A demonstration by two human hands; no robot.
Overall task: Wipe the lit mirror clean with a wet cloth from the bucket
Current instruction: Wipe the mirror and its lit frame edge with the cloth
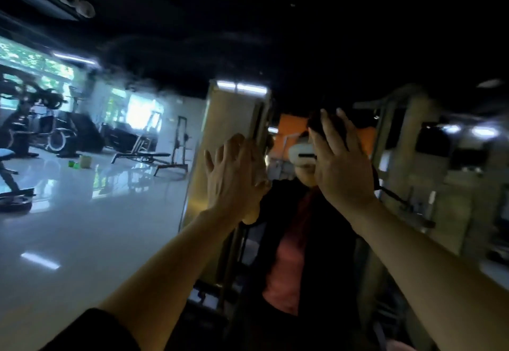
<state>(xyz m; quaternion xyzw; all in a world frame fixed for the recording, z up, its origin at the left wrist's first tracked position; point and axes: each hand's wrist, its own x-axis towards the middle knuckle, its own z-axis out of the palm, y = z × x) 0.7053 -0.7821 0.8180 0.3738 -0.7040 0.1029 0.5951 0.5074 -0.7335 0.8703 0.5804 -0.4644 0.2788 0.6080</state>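
1. The person stands close to the mirror (316, 240), both arms raised to it; the glass shows a reflected torso and a gym room behind.
2. The right hand (340, 163) lies flat with fingers spread, pressing a dark cloth (329, 123) against the glass high up, so wiping appears under way.
3. The left hand (232, 178) has its fingers spread and loose, holding nothing, at the mirror's left edge (259, 119), likely steadying.
4. A small bucket (85, 161) stands far left on the glossy floor (82, 226), well apart.
5. Blur hides any streaks, so the cleaned share cannot be told; the lower glass probably remains.
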